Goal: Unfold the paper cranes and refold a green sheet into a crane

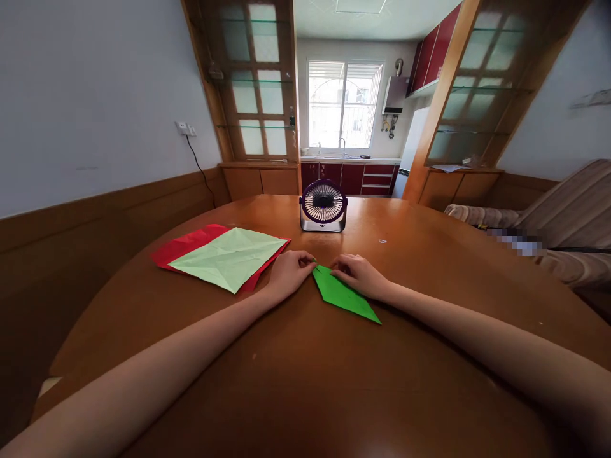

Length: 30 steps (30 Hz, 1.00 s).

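Note:
A folded piece of bright green paper [346,296] lies on the brown table in front of me, its long point toward the lower right. My left hand [290,270] pinches the paper's upper left tip between thumb and fingers. Along the upper edge, my right hand [359,273] rests with curled fingers and its thumb on the paper, gripping that edge. Part of the upper edge is hidden under the right hand. Left of my left hand lies a creased pale green sheet [231,254] on top of red paper [191,247].
A small purple desk fan [323,207] stands on the table [305,394] beyond my hands. A small pale scrap [382,241] lies right of it. A striped sofa [568,210] is at the right, and a power cord [203,166] hangs from the left wall.

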Each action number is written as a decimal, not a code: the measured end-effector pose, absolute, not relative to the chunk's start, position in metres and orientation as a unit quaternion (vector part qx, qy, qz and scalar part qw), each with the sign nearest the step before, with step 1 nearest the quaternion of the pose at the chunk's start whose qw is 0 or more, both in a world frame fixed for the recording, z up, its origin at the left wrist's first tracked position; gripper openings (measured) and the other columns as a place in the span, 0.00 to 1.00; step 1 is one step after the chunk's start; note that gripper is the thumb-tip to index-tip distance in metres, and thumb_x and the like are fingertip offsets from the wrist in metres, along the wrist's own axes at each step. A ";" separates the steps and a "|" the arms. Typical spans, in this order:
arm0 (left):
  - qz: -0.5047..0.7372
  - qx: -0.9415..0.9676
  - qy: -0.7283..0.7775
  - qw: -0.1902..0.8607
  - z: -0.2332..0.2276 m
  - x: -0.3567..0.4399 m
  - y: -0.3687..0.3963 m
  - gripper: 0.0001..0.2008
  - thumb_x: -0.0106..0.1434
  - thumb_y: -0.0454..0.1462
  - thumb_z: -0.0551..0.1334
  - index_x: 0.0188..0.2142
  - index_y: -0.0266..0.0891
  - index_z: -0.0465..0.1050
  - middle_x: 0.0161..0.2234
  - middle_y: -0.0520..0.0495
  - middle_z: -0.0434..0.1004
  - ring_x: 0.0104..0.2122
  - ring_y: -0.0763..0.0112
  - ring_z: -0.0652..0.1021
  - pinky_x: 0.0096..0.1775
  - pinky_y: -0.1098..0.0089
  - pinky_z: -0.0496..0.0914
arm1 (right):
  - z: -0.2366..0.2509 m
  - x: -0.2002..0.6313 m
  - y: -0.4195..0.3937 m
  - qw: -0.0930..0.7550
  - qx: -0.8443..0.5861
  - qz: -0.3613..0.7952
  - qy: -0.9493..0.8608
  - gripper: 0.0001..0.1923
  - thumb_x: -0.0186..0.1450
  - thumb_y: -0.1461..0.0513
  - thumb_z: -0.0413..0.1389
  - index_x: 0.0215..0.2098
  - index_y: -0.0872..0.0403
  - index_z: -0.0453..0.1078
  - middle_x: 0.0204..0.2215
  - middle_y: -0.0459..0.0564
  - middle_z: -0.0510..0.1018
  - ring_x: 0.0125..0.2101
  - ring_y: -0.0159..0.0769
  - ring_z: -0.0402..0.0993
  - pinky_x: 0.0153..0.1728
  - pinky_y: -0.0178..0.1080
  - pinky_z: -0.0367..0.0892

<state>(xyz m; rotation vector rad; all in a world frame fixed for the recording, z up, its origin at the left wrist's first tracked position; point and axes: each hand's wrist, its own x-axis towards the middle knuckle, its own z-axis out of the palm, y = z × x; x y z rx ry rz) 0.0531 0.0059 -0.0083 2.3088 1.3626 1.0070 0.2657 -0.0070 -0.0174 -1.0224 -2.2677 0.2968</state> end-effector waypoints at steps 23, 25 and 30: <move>0.148 0.942 0.293 -0.068 -0.010 0.054 -0.003 0.12 0.69 0.39 0.55 0.43 0.37 0.76 0.37 0.42 0.74 0.39 0.62 0.74 0.41 0.67 0.66 | -0.022 0.267 -0.008 0.259 -0.395 -0.042 -0.880 0.05 0.63 0.69 0.53 0.34 0.57 0.70 0.32 0.51 0.72 0.32 0.36 0.66 0.38 0.40 0.62; 0.139 0.943 0.294 -0.067 -0.009 0.053 -0.006 0.13 0.69 0.41 0.55 0.45 0.37 0.75 0.39 0.42 0.74 0.40 0.62 0.74 0.41 0.67 0.66 | -0.021 0.268 -0.010 0.264 -0.392 -0.033 -0.881 0.05 0.63 0.69 0.53 0.35 0.57 0.70 0.32 0.51 0.72 0.32 0.36 0.66 0.39 0.40 0.62; 0.128 0.943 0.300 -0.060 -0.006 0.052 -0.009 0.19 0.68 0.47 0.56 0.47 0.35 0.74 0.42 0.40 0.74 0.43 0.60 0.74 0.43 0.66 0.66 | -0.018 0.276 -0.013 0.281 -0.364 0.011 -0.888 0.08 0.62 0.71 0.52 0.37 0.56 0.70 0.34 0.52 0.73 0.35 0.37 0.69 0.39 0.40 0.64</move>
